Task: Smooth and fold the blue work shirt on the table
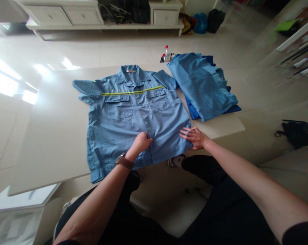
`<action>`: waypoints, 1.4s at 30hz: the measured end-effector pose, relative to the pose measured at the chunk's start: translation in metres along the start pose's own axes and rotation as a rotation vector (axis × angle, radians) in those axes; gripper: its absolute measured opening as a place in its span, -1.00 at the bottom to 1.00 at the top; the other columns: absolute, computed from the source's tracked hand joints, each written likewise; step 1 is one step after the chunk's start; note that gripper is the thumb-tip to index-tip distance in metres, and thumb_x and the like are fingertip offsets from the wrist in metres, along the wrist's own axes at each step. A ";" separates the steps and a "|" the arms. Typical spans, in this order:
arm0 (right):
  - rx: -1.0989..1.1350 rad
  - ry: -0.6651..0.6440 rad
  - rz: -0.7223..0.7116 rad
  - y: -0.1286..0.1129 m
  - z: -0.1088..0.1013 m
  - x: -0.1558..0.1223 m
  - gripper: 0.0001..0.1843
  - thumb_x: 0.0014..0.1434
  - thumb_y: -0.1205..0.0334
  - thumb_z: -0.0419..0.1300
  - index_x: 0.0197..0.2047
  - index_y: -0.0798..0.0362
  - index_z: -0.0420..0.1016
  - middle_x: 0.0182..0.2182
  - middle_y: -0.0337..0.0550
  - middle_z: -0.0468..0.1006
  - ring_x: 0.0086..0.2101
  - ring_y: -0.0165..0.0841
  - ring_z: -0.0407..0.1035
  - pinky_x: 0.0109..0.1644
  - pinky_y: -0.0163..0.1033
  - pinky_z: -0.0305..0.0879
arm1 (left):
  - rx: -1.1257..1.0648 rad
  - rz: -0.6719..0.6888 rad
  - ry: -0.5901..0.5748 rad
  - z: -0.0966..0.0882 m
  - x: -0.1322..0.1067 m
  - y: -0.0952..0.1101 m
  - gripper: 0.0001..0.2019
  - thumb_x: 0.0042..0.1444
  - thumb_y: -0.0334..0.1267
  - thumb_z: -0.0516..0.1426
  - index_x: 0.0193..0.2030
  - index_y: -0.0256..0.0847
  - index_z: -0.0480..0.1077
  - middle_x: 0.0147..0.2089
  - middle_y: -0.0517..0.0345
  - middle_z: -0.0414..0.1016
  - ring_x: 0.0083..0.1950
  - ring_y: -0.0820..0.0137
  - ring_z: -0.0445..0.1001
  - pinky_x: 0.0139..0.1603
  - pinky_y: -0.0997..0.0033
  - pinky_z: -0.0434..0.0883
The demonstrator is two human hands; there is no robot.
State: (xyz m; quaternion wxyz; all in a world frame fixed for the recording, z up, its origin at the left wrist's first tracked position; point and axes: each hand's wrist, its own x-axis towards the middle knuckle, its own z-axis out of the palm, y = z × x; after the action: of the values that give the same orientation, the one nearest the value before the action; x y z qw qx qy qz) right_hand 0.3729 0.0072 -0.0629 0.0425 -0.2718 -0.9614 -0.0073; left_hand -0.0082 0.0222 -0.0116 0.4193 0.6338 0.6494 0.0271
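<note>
Nearest us, our left hand (pixel 141 143) pinches the front placket of the blue work shirt (pixel 133 115) near its hem, while our right hand (pixel 195 137) lies flat and open on the hem's right corner. The shirt lies spread face up, not yet folded, on the smooth pale surface (pixel 54 136): soft, creased cotton, chest pockets, a yellow-green stripe. Beyond lies a pile of folded blue garments (pixel 205 88).

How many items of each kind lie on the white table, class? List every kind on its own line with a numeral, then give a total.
Spread-out blue work shirt with a yellow stripe, under the left hand and right hand: 1
Stack of folded blue garments: 1
Small bottle with a red cap at the table far edge: 1
Total: 3
</note>
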 end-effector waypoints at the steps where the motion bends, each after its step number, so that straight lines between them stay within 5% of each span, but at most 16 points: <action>1: -0.002 0.003 -0.002 0.000 0.000 0.000 -0.06 0.22 -0.19 0.19 0.55 0.01 0.12 0.37 0.17 0.41 0.33 0.12 0.23 0.19 0.13 0.02 | 0.004 0.001 -0.006 0.000 0.000 0.000 -0.84 0.19 -0.35 0.15 -0.44 -0.23 0.39 -0.42 0.06 0.57 -0.34 0.38 0.49 -0.32 0.43 0.26; 17: 0.004 0.048 -0.014 -0.001 0.000 0.001 -0.03 0.21 -0.18 0.20 0.56 0.03 0.08 0.34 0.19 0.44 0.31 0.13 0.25 0.18 0.12 0.02 | 0.107 0.033 0.034 0.008 0.003 -0.008 -0.85 0.24 -0.27 0.15 -0.20 -0.30 0.50 -0.25 -0.05 0.62 -0.24 0.30 0.54 -0.27 0.38 0.29; 42: 0.002 0.016 -0.004 -0.001 -0.001 0.001 -0.03 0.21 -0.16 0.22 0.57 0.01 0.07 0.36 0.16 0.42 0.33 0.13 0.21 0.18 0.12 0.03 | 0.171 0.036 0.012 0.004 0.002 -0.007 -0.83 0.26 -0.29 0.14 -0.16 -0.32 0.54 -0.27 -0.07 0.63 -0.24 0.27 0.56 -0.24 0.37 0.32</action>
State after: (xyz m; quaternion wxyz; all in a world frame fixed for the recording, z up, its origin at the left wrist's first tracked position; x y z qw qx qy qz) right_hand 0.3717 0.0064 -0.0621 0.0503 -0.2697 -0.9616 -0.0083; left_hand -0.0109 0.0204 -0.0186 0.3593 0.6785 0.6405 -0.0170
